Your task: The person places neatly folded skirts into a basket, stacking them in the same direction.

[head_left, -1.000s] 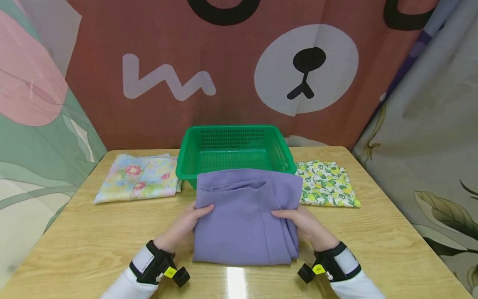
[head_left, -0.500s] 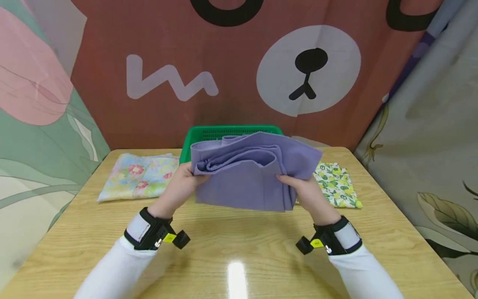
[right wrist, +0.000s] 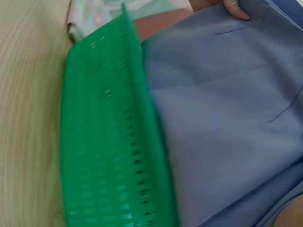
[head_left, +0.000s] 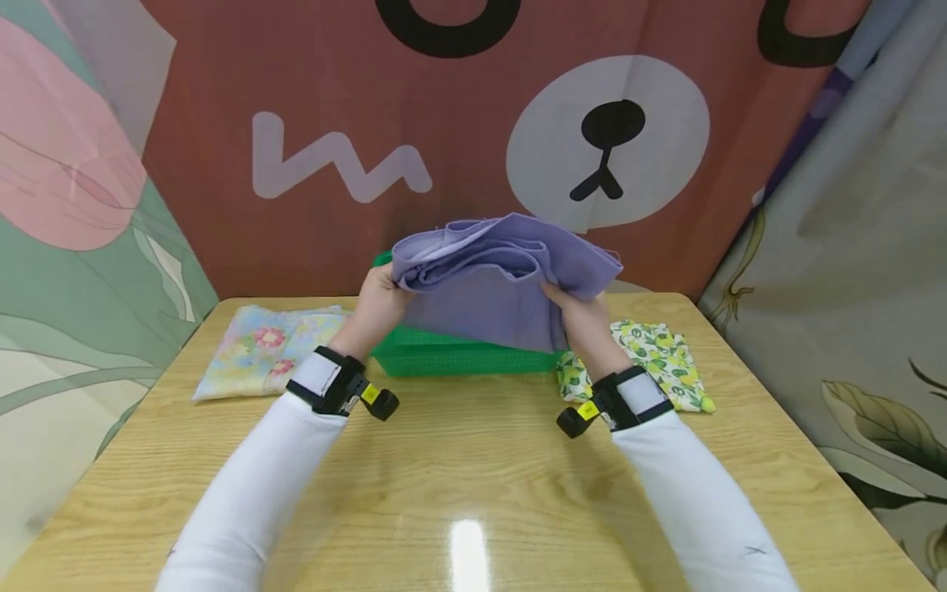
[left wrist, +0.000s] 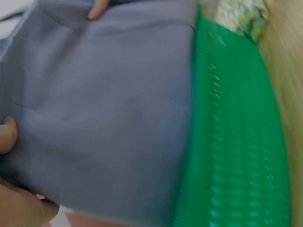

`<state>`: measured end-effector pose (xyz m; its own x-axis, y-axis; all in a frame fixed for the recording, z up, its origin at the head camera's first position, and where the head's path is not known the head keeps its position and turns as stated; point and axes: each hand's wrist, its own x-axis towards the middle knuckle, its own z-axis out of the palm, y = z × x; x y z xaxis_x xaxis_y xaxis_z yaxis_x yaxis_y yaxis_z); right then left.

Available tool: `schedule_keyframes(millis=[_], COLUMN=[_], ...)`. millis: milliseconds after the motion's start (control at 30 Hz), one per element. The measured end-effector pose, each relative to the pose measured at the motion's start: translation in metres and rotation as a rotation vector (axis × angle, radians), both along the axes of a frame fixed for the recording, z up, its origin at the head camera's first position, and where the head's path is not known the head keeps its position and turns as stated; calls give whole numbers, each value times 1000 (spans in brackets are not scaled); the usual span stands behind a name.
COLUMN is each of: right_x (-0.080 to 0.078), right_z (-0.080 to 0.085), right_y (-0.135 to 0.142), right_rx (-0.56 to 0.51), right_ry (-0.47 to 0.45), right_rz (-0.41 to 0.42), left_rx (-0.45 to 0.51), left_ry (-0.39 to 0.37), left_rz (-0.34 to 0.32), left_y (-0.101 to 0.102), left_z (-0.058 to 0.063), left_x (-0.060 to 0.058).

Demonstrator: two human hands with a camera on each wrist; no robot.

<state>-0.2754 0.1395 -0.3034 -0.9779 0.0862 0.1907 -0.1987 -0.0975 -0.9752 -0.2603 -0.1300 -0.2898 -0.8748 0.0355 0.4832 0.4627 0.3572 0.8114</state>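
A folded purple cloth [head_left: 481, 308] is held up in front of and over the green basket [head_left: 466, 359], hiding most of its opening. My left hand [head_left: 380, 304] grips the cloth's left edge, thumb on the near face. On the opposite edge my right hand [head_left: 584, 325] grips it the same way. In the left wrist view the cloth [left wrist: 113, 104] hangs right beside the basket's perforated wall [left wrist: 236, 142]. The right wrist view also shows the cloth [right wrist: 227, 104] close to the basket rim, its lower edge out of sight behind the wall [right wrist: 104, 132].
A folded pastel flowered cloth [head_left: 259, 353] lies on the wooden table [head_left: 459, 460] left of the basket. To the right lies a folded lemon-print cloth [head_left: 662, 366], partly covered by my right arm. A curtain with a bear face [head_left: 473, 148] hangs behind the table.
Both hands have lifted the purple cloth off the table and carried it forward and up to the basket. The basket and the two patterned cloths have stayed in place.
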Motion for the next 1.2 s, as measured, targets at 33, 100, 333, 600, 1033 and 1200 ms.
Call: schedule_keyframes(millis=[33,100,333,600,1033,1200], right_x=[-4,-12,-29,-38,-40,-35], right_z=[-3,-8,-12,-32,-40,-34], right_y=[-1,-4,-10,-5,-4,-3], right_rx=[-9,-22,52,176,415,486], right_ry=[17,50,142,-14,-253,-371], right_rz=[-7,-14,-49,21,195,246], left_rx=[-3,-15,25,-32,-53,-112], left_ry=[-3,-7,3,-154,-393,-479], left_rz=[10,22,19,53,2,-17], left_y=[0,-2,-5,-5,-7,-3], left_z=[-3,-10,-22,-38,-50,-48], left_x=[-3,-9,-19,-29,-21,-18])
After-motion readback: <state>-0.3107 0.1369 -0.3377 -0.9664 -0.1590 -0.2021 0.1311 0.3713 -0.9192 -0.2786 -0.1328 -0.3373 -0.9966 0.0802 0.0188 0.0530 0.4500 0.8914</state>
